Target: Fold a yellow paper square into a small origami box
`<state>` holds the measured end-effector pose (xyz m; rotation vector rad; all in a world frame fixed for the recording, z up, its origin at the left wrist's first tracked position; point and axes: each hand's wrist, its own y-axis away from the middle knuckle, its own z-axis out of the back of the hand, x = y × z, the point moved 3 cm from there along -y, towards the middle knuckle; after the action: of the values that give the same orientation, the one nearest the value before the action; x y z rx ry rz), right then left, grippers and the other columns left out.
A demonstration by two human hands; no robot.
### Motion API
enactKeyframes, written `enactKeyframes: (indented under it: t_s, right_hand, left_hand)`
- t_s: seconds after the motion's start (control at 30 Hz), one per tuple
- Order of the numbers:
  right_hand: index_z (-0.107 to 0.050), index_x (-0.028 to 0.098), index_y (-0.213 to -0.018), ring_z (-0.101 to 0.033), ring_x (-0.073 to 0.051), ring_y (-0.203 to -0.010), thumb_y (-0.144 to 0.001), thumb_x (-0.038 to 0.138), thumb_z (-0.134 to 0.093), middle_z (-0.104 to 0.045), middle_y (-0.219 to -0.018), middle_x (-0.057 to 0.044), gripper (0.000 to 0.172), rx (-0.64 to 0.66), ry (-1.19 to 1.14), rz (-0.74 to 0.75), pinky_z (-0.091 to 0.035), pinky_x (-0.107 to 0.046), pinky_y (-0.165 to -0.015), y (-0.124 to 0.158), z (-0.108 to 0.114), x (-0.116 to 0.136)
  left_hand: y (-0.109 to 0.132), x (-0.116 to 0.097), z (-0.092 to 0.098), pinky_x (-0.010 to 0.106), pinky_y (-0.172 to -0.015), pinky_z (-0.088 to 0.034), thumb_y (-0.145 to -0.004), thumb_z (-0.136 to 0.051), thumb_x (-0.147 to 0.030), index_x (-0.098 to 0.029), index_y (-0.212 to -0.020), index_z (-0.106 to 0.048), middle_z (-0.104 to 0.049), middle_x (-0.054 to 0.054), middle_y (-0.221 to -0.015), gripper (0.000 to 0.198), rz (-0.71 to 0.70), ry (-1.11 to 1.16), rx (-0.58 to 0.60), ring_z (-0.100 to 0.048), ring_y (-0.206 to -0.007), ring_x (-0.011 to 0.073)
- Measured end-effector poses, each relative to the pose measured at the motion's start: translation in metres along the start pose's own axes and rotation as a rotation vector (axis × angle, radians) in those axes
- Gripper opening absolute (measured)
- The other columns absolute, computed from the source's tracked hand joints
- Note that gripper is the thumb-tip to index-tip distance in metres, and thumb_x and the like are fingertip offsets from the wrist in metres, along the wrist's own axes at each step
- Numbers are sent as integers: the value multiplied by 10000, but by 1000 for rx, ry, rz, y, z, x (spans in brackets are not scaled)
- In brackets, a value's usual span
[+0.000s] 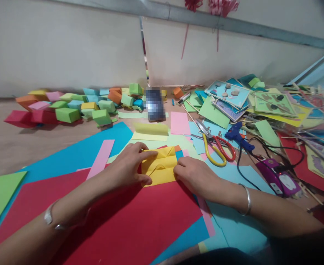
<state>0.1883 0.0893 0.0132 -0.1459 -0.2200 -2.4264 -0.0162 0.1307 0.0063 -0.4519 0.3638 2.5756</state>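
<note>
Apparently light and easily creased, the folded yellow paper (162,161) is calling for side-edge holds, my left hand (128,165) gripping, thumb parted, my right hand (195,175) pinching, fingers bunched.

No lettering, brand or number can be read on the paper and tools across a crowded desk (2,143). Brown marks (219,134) on a light-blue sheet (216,127) behind the scissors (214,147) are too small to make out, as are any markings on a purple power box (279,176) nearby.
</note>
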Motion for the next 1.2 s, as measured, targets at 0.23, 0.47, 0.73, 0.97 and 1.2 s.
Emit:
enactKeyframes:
  t_s: [0.23, 0.47, 0.73, 0.97, 1.2]
  right_hand:
    - [-631, 149, -826, -419, -177, -688, -932, 92, -465, -616, -820, -79, 204, -30, 41, 30, -198, -330, -582, 2, -2, 0]
    - [-625, 149, -822, -423, -207, -733, -964, 60, -425, -607, -840, -100, 261, -241, 225, 119, -218, -353, -620, 8, 1, 14]
    - [-615, 149, -852, -431, -222, -761, -963, 69, -468, -597, -826, -95, 201, -289, 279, 265, -231, -353, -620, 11, -4, 22]
    - [-629, 125, -878, -460, -206, -750, -957, 53, -483, -616, -860, -99, 181, -178, 190, 240, -274, -337, -609, 8, -12, 19]
    - [-614, 149, -967, -477, -181, -791, -1022, 182, -397, -617, -946, -83, 226, -58, -132, 24, -302, -304, -626, -3, -6, 7]
  left_hand:
    - [1, 0, 11, 402, -861, -506, -827, -603, -363, -215, -1043, -715, -641, 96, -1068, 285, 2, 148, -77, -612, -989, 263]
    - [4, -5, 17, 323, -657, -477, -770, -486, -232, -192, -771, -685, -652, 71, -845, 203, 51, 140, -158, -594, -723, 199]
    - [12, -16, 11, 316, -620, -461, -782, -485, -232, -184, -782, -650, -655, 80, -826, 172, 77, 116, -41, -603, -708, 206]
    - [13, -15, 3, 361, -704, -495, -871, -498, -263, -190, -919, -700, -657, 104, -973, 220, 52, 23, -18, -641, -808, 238]
    - [15, -28, -8, 414, -751, -485, -809, -743, -412, -138, -919, -705, -626, 151, -1019, 298, 47, -207, -94, -573, -933, 327]
